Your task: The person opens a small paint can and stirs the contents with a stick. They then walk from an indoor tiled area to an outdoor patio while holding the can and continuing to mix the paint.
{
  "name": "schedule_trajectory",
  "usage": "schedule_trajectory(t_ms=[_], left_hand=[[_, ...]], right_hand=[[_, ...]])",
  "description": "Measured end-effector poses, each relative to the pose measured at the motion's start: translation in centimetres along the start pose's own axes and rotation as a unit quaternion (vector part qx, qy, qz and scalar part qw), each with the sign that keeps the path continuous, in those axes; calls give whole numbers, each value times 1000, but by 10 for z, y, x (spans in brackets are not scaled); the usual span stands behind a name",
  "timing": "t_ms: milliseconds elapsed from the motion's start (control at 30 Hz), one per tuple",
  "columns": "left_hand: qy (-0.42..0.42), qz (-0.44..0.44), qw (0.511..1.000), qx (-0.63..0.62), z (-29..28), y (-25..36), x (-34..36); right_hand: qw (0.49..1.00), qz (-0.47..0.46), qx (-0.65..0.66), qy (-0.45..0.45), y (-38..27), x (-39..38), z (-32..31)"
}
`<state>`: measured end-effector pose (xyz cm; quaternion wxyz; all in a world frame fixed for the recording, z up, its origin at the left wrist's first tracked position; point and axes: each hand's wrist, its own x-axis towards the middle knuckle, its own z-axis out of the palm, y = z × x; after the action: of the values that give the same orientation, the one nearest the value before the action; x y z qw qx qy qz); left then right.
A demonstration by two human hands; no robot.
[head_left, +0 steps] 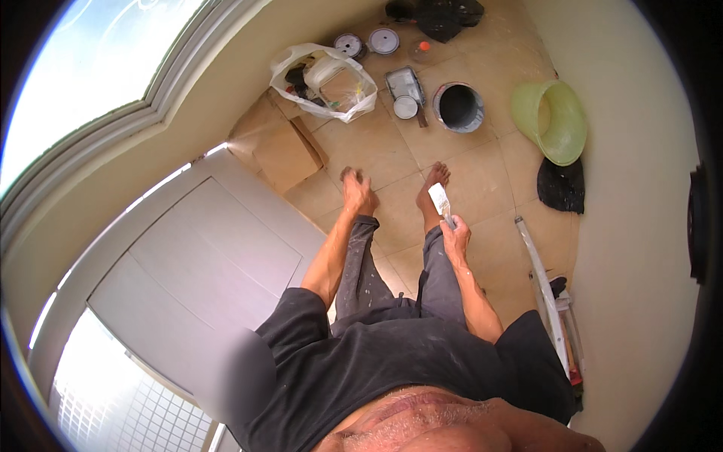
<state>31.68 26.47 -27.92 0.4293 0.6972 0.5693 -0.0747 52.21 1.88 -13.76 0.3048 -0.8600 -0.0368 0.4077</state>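
My right hand (pixel 455 239) is closed around the handle of a paintbrush (pixel 439 199), whose flat head is white and points away from me. It is held in front of my right thigh, over the floor near my right foot. My left hand (pixel 355 191) hangs above my left foot, partly covering it. Its fingers look slightly bent and apart, with nothing seen in them. A brown cardboard box (pixel 285 154) lies on the floor just beyond and left of this hand.
Farther off stand a white plastic bag (pixel 354 113), a paint tray (pixel 407 77), a bucket with a dark inside (pixel 459 109) and paint cans (pixel 384 41). A yellow-green tub (pixel 565 124) leans by the right wall. A grey door (pixel 196 264) is left; a long pale bar (pixel 538 279) lies right.
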Motion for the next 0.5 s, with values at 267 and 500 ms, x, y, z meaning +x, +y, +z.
schedule_trajectory(t_ms=[267,500], left_hand=[[223,-67,972,-40,-77,63,162],[159,60,961,220,-111,39,204]], right_hand=[[1000,7,13,-5,22,8,18],[1000,25,13,-7,29,5,48]])
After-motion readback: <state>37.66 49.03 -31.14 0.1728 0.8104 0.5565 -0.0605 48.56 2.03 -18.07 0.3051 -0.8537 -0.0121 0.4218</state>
